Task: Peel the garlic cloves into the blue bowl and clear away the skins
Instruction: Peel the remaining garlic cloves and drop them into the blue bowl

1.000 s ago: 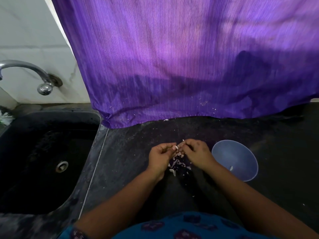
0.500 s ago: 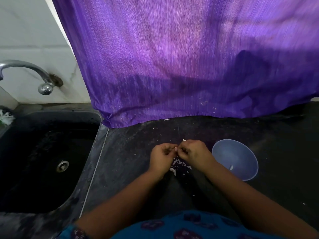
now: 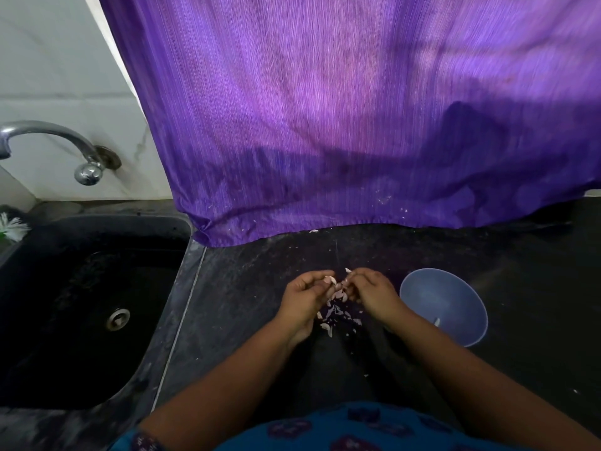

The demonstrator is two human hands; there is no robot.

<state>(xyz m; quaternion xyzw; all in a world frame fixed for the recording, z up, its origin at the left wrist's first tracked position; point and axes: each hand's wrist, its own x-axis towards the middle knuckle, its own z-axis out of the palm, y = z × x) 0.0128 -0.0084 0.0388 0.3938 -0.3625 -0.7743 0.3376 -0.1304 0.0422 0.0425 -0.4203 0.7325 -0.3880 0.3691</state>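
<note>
two hands meet over the dark surface [image 3: 260,288]: the left hand [image 3: 304,302] pinches one garlic clove [image 3: 331,280], the right hand [image 3: 370,292] picks at its skin. one heap of skins [image 3: 336,315] lies beneath them. one blue bowl [image 3: 444,305] sits just right, holding one pale piece [image 3: 436,321]. one sink [image 3: 81,307] lies left.

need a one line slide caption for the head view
Both hands, left hand and right hand, pinch a garlic clove above a pile of skins, blue bowl beside the right hand.
</note>
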